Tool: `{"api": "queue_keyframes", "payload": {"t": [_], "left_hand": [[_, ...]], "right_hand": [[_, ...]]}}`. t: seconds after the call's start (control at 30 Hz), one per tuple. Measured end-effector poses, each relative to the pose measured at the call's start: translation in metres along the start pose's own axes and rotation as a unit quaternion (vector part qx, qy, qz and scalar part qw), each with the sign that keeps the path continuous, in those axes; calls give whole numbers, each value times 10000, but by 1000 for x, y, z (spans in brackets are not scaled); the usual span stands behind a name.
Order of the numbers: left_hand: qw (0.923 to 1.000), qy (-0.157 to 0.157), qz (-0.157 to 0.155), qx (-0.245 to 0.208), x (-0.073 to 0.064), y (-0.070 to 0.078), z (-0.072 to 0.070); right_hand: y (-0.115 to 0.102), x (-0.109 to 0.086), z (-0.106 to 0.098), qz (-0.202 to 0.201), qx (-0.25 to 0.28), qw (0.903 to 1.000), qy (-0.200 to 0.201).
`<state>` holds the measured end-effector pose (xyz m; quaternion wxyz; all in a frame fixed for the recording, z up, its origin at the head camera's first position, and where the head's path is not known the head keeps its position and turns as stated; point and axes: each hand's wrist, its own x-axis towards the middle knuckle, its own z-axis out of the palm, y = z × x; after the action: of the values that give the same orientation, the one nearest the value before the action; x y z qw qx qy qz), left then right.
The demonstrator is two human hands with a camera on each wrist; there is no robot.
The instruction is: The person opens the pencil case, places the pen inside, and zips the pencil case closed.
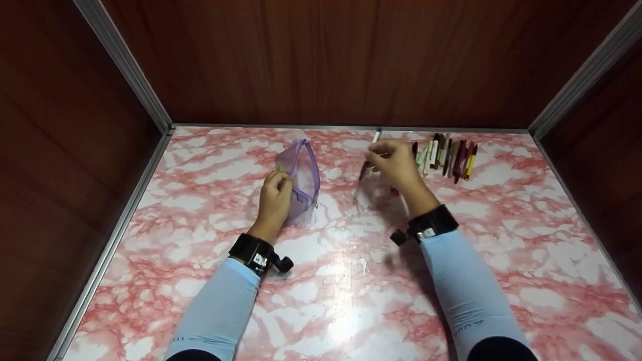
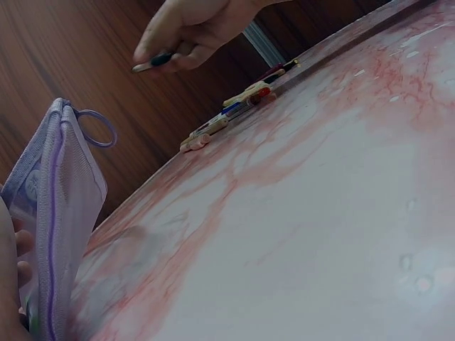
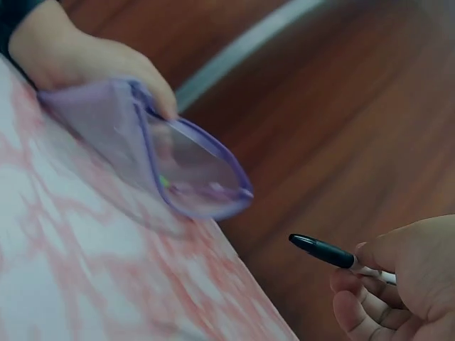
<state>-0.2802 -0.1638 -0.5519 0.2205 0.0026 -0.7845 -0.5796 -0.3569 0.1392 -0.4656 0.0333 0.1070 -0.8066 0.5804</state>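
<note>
My left hand [image 1: 277,195] grips one side of a purple mesh zip pouch [image 1: 317,175], whose mouth gapes toward the right. Through the mouth, in the right wrist view, a small green bit [image 3: 164,181] and pinkish shapes show inside the pouch [image 3: 106,114]. Between thumb and fingers, my right hand [image 1: 396,158] pinches a white pen [image 1: 376,135] with a dark cap [image 3: 320,250]. The capped end points toward the pouch in the right wrist view, with a gap between them. In the left wrist view a ring loop [image 2: 99,129] hangs from the pouch's top corner.
Several pens and markers [image 1: 446,153] lie side by side at the back right, partly hidden behind my right hand. A yellow pen [image 1: 471,163] is the rightmost. Brown wood panels [image 1: 321,60] with grey metal edging [image 1: 128,65] enclose the marbled pink-and-white table [image 1: 341,301].
</note>
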Motion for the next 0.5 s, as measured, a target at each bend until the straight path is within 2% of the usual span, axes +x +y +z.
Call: {"api": "queue_keyframes", "payload": {"t": [0.17,0.27,0.4,0.5], "left_hand": [[10000,-19,56,11,0,0,0],[10000,-36,55,8,0,0,0],[10000,-27,8,4,-1,1,-1],[10000,11,-16,7,-1,2,0]], "right_hand": [[-15,1,41,63,-135,9984,-544],[-23,0,63,87,-3,9967,-801],[-29,-1,87,17,255,9954,-928],[-28,1,100,-32,150,9956,-923]]}}
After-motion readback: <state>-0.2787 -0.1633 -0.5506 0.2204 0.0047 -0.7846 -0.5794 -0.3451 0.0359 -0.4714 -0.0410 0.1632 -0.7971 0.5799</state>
